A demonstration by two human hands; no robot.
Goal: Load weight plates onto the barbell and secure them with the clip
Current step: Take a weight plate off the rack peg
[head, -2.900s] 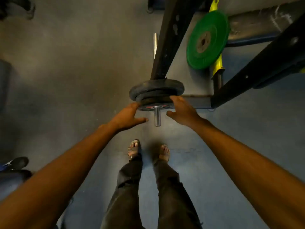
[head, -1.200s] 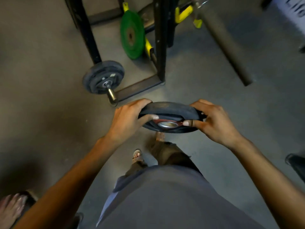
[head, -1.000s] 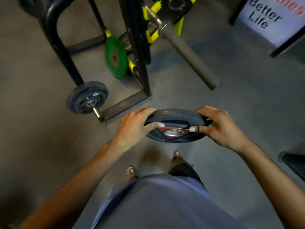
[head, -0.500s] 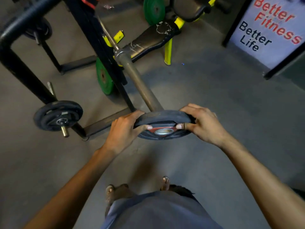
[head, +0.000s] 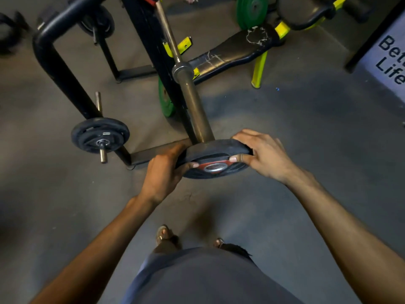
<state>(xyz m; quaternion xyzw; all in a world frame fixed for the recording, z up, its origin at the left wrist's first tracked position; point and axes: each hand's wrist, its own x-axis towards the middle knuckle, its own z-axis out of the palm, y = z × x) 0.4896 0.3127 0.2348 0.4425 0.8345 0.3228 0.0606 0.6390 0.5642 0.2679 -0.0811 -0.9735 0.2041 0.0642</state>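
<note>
Grey shirt fabric (head: 208,279) fills the bottom edge, and just past it two sandalled feet (head: 163,234) stand on the grey concrete floor (head: 306,128). Up from there both bare arms reach forward, and between them is the black rubber weight plate (head: 215,150) with a red ring and a metal hub, held off the floor with its hub face tipped towards the camera. On the left rim is the left hand (head: 163,174): its grip is closed round the edge, thumb on the near face beside the red ring, fingers curled behind. On the right rim, the right hand (head: 263,156) does the same, grip clamped on the plate with the thumb across the face and the fingers over the top edge. Right behind the plate comes the thick brown-steel barbell sleeve (head: 195,106). Its near end is hidden by the plate's upper edge, so whether the sleeve is inside the hub cannot be told. Along the sleeve sits the bright steel collar (head: 183,70), then the thin bar (head: 167,29) runs up across the black steel rack (head: 144,29). To the left, a stack of black plates (head: 99,136) sits on a short steel storage peg (head: 103,154). A green plate (head: 164,102) shows edge-on just left of the sleeve. Further back lies a cracked black padded bench (head: 232,50) on yellow-green legs (head: 259,66), with more green plates (head: 252,9) beyond it and a white sign with dark letters (head: 390,60) at the far right.
</note>
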